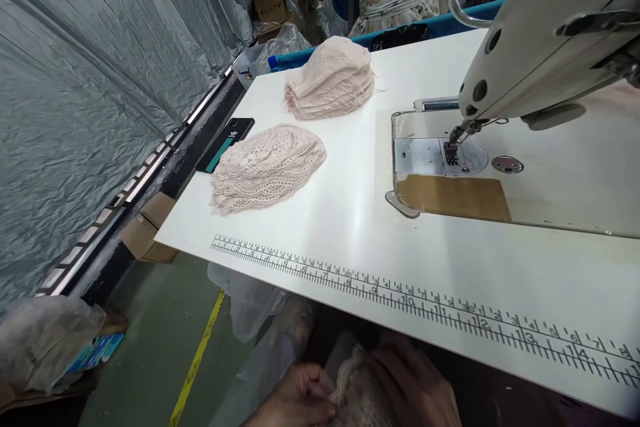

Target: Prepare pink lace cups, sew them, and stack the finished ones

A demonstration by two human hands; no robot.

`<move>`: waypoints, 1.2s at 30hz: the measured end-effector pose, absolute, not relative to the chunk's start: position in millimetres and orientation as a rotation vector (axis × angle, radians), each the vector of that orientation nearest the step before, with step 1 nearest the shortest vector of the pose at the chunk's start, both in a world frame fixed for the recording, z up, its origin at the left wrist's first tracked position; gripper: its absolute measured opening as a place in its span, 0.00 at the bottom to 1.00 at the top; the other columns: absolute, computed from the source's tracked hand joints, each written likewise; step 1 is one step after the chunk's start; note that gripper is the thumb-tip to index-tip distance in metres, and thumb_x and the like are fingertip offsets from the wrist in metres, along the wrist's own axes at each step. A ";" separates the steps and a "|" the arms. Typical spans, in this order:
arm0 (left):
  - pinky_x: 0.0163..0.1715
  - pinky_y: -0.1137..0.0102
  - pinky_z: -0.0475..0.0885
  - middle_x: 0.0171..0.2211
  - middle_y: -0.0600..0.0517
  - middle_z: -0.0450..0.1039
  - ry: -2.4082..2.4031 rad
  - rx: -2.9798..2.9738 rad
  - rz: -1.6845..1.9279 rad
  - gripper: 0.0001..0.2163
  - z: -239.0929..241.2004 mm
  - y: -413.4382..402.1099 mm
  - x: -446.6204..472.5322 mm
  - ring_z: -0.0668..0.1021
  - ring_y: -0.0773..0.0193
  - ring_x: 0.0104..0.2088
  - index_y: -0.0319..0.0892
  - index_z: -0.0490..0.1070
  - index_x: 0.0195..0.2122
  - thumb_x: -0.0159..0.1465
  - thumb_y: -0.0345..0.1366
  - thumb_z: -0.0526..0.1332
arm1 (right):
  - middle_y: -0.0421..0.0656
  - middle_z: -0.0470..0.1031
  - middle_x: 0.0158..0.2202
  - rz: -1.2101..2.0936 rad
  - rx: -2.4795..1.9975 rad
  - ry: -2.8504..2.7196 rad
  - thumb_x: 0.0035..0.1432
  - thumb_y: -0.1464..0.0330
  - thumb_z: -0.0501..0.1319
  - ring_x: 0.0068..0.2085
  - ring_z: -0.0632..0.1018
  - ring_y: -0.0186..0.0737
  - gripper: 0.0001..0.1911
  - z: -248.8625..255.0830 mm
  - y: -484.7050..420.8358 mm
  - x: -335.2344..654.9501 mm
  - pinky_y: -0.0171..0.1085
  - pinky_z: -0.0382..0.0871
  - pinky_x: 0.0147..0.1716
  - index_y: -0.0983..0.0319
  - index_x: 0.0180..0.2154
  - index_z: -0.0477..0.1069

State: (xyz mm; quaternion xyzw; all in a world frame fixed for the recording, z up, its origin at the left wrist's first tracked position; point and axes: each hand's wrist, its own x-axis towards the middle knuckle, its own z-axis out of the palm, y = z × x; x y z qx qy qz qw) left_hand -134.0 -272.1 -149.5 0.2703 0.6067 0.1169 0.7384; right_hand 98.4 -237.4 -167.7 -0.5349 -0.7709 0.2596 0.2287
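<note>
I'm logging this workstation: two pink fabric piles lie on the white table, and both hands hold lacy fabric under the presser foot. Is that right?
Wrong place: the head view shows the left hand and right hand holding the lacy fabric past the near edge of the table, away from the presser foot. The rest holds.

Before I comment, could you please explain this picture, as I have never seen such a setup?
A camera on the person's head took this single view, looking forward and down. At the bottom, their bare left hand and right hand hold lacy fabric by the near edge of the white table. On the table lie a lacy pale bundle, a pink bundle behind that, and a flat dark object with a green stripe. A measuring scale lines the front; a sewing machine stands at right.
</note>
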 end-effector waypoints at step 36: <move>0.23 0.75 0.51 0.16 0.62 0.60 1.355 0.613 0.292 0.30 -145.7 -273.5 -135.6 0.57 0.77 0.19 0.38 0.68 0.29 0.36 0.56 0.75 | 0.48 0.78 0.44 1.366 -1.760 -1.850 0.57 0.64 0.53 0.46 0.77 0.59 0.11 -181.3 -229.9 80.6 0.55 0.68 0.43 0.56 0.39 0.72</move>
